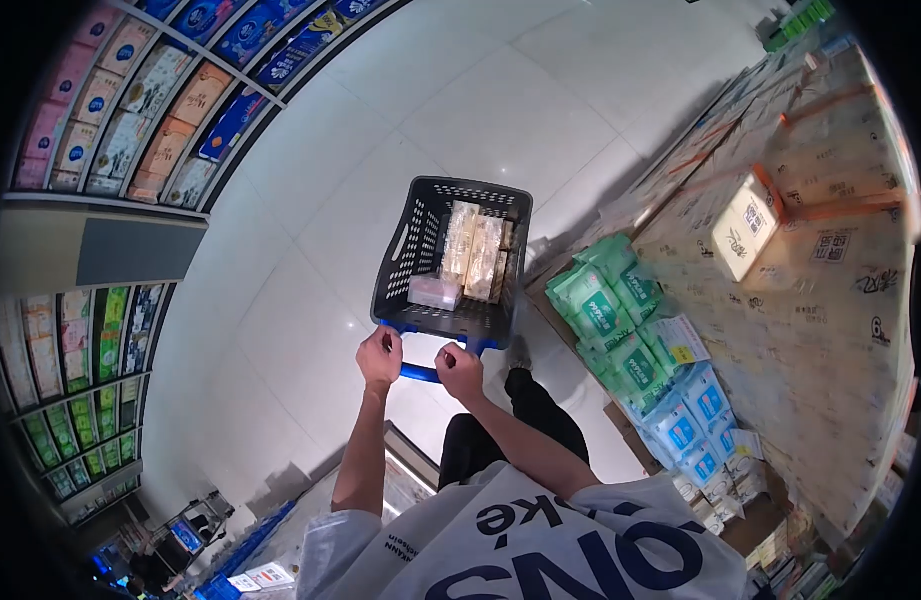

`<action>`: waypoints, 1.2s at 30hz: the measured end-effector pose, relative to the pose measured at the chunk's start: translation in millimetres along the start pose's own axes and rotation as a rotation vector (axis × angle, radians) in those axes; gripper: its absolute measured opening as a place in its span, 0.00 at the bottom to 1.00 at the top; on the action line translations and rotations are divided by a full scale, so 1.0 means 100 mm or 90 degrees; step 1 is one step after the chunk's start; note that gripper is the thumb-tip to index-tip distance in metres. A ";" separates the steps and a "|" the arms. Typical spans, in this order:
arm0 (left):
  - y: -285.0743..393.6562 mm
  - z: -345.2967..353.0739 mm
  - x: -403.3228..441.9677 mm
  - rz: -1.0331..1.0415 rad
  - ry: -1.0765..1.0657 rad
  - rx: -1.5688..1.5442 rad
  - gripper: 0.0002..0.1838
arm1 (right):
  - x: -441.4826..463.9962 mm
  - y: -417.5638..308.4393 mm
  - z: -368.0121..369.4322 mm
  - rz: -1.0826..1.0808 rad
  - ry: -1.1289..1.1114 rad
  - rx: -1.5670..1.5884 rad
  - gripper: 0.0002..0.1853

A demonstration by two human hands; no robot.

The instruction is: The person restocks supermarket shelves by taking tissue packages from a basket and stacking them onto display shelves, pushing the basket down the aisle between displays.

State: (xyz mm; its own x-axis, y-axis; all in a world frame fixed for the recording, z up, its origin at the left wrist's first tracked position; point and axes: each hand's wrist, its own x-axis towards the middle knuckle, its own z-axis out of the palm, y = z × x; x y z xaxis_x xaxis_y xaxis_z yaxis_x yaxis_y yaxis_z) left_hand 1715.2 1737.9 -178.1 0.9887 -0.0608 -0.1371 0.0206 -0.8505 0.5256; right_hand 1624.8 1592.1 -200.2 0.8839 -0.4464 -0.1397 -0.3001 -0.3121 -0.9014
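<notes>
The left hand [382, 357] and right hand [460, 370] are both curled around the blue handle [421, 373] of a black basket [396, 262] (the fingertips are partly hidden). The basket is ahead of the person, above the pale floor [281, 290]. Inside lie wrapped packs [473, 250], probably tissues, with a small pinkish pack [435, 292] at the near end.

Mid-frame are one basket [406, 250], two hands [381, 357], one pinkish pack [435, 292] and at least two beige packs [484, 258].
</notes>
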 end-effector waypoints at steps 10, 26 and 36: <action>0.22 -0.06 1.02 0.110 -0.101 0.022 0.08 | 0.49 -0.17 0.20 0.020 -0.072 0.032 0.04; 0.60 0.11 1.53 0.195 -0.165 -0.023 0.06 | 0.93 -0.26 -0.01 0.117 -0.124 0.034 0.10; 0.65 0.17 1.61 0.243 -0.334 0.069 0.09 | 0.96 -0.30 -0.10 0.188 -0.005 0.025 0.07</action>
State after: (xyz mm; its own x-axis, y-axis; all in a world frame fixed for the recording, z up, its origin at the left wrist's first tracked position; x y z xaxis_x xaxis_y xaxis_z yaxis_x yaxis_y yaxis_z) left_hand 1873.0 1664.2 -180.3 0.7191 -0.5924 -0.3633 -0.3601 -0.7648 0.5343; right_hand 1715.1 1550.8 -182.2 0.7633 -0.5063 -0.4014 -0.5307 -0.1369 -0.8364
